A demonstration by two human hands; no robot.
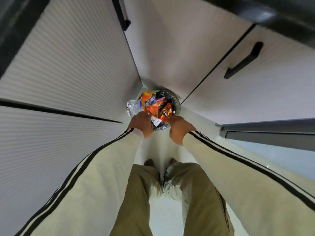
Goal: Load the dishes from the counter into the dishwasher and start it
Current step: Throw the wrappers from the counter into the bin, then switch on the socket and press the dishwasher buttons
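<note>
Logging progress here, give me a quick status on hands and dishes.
Left hand and right hand down at a full trash bin, touching wrappers; grip unclear. No dishes in view. Nothing blocking.

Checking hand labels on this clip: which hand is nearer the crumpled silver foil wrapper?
Left. The left hand sits just below the silver foil wrapper; the right hand is farther, across the orange packet.

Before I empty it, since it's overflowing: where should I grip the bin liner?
Take the liner's gathered rim, from above at opposite sides. The wrappers pile high in the middle, and the cabinets crowd the far side, so the near edge is freest.
</note>
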